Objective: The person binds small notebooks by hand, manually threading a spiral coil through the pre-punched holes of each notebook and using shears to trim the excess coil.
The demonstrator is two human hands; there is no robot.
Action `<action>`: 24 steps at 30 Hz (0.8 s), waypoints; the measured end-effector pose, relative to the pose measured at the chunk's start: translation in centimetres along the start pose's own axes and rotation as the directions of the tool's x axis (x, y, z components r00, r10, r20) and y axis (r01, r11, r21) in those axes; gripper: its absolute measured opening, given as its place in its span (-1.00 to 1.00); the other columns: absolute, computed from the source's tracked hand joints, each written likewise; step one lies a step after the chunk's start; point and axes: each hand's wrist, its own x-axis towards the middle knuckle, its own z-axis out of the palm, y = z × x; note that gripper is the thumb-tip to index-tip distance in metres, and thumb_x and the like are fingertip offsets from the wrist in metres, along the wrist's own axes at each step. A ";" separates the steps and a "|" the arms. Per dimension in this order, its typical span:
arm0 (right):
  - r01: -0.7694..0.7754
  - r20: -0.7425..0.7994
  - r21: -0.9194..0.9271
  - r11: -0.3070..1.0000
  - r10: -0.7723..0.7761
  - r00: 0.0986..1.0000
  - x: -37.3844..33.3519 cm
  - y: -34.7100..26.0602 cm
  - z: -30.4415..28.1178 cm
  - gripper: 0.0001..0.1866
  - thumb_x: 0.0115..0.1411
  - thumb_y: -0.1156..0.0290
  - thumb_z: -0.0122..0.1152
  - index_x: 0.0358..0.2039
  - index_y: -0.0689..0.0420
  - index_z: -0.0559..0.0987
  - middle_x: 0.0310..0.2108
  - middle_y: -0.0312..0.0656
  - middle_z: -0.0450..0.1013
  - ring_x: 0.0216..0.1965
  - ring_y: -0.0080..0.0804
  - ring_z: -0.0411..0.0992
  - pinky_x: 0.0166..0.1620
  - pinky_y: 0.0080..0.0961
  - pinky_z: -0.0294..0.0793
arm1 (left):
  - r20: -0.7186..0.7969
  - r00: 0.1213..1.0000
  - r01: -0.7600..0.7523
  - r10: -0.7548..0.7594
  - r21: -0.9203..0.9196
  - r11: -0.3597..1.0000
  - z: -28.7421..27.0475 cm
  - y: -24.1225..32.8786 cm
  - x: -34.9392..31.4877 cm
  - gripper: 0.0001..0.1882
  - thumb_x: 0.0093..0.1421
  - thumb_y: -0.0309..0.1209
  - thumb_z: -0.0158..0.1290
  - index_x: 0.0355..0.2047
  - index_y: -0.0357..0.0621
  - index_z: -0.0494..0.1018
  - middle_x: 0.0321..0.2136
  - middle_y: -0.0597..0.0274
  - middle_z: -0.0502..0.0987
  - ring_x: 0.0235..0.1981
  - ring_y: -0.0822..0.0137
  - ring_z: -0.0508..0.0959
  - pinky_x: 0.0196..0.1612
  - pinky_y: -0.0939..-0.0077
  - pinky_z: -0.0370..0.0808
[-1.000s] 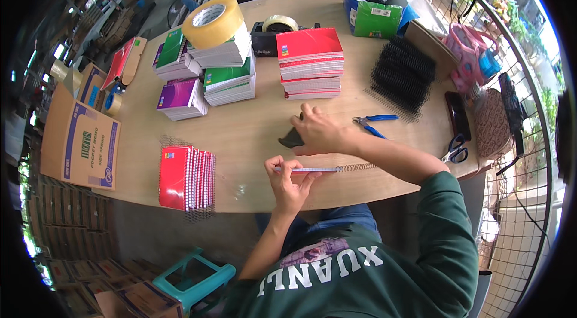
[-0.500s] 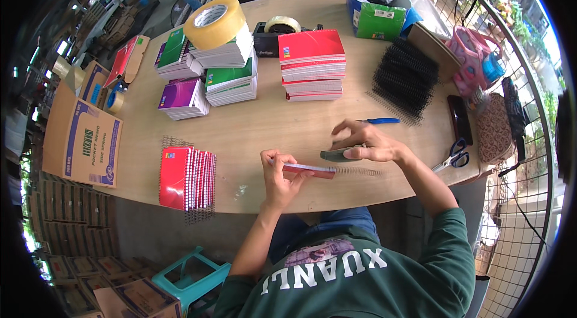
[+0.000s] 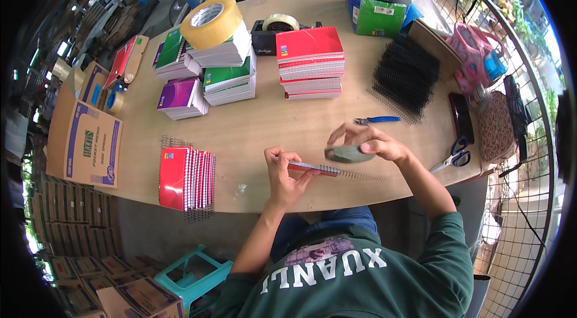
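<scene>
My left hand (image 3: 282, 178) pinches a small red notebook (image 3: 308, 166), held edge-up just above the table near its front edge. From the right end of its spine sticks a dark spiral wire coil (image 3: 366, 176), only part of which is wound into the pages. Above that coil, my right hand (image 3: 380, 142) grips a dark grey-green pad (image 3: 348, 154), blurred a little by motion; its exact kind cannot be told. The pad looks slightly apart from the wire. Several red spiral notebooks (image 3: 175, 180) stand in a row to the left, loose coil ends poking out.
Stacks of red notebooks (image 3: 310, 46) and green and purple ones (image 3: 229, 82) stand farther back, a tape roll (image 3: 210, 20) on top. Black coils (image 3: 407, 74) lie at right, near blue-handled cutters (image 3: 383, 119) and scissors (image 3: 458, 154). A cardboard box (image 3: 90, 143) sits left.
The right hand with the pad has lifted slightly and tilted. More of the coil now lies along the notebook's spine. The left hand has shifted slightly right.
</scene>
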 end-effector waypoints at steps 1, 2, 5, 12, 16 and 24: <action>0.005 0.046 -0.063 0.998 -0.002 0.999 0.1 0.0 0.4 -0.51 0.21 0.05 0.17 -0.07 0.18 0.69 0.04 -0.05 0.43 0.00 -0.20 0.45 0.09 -0.29 0.39 | 0.011 1.000 0.006 -0.006 -0.014 1.000 0.1 0.0 -0.1 -0.40 -0.12 -0.15 0.49 -0.27 -0.16 0.35 -0.26 0.12 0.25 -0.17 0.11 0.26 -0.13 0.21 0.34; 0.013 0.093 -0.125 0.992 -0.001 0.996 0.3 -0.1 0.8 -0.51 0.21 0.04 0.17 -0.07 0.18 0.69 0.04 -0.05 0.44 -0.01 -0.20 0.45 0.09 -0.29 0.39 | 0.021 1.000 0.013 -0.012 -0.027 1.000 0.3 0.0 -0.1 -0.39 -0.11 -0.12 0.49 -0.27 -0.15 0.34 -0.25 0.13 0.23 -0.17 0.13 0.26 -0.12 0.22 0.33; 0.009 0.011 0.077 0.997 -0.010 1.000 0.4 0.6 0.4 -0.49 0.22 0.01 0.18 -0.12 0.22 0.70 0.04 -0.05 0.43 -0.01 -0.21 0.45 0.08 -0.32 0.40 | 0.031 0.999 0.008 -0.007 -0.027 1.000 0.1 0.0 -0.1 -0.37 -0.10 -0.11 0.48 -0.25 -0.14 0.33 -0.24 0.13 0.22 -0.17 0.13 0.27 -0.11 0.23 0.33; -0.035 -0.032 -0.115 0.993 0.032 0.999 2.1 -1.0 1.2 -0.54 0.24 0.06 0.18 -0.09 0.18 0.70 -0.01 -0.06 0.42 -0.02 -0.16 0.46 0.04 -0.31 0.43 | 0.000 0.999 -0.036 0.036 -0.031 0.999 0.3 -0.3 -0.2 -0.27 -0.06 -0.07 0.46 -0.13 -0.20 0.26 -0.24 0.11 0.22 -0.21 0.14 0.30 -0.12 0.27 0.34; 0.036 -0.005 -0.027 0.999 -0.037 0.999 2.7 -0.8 1.2 -0.54 0.25 0.05 0.17 -0.12 0.20 0.69 -0.02 -0.08 0.41 -0.04 -0.19 0.44 0.03 -0.33 0.40 | 0.032 0.991 0.133 -0.130 -0.326 0.936 0.0 -0.1 0.1 -0.43 0.10 -0.34 0.37 -0.03 -0.17 0.25 -0.17 0.14 0.29 -0.16 0.27 0.40 -0.08 0.38 0.44; 0.082 0.004 0.056 0.995 -0.082 0.997 4.3 0.1 1.6 -0.53 0.23 0.01 0.20 -0.17 0.19 0.71 0.04 -0.01 0.40 -0.13 -0.15 0.49 -0.02 -0.29 0.44 | 0.182 0.922 0.363 -0.343 -0.719 0.593 -2.3 -4.2 -0.5 -0.49 0.18 -0.69 0.20 0.03 -0.10 0.22 -0.29 0.21 0.50 -0.20 0.41 0.54 -0.06 0.50 0.56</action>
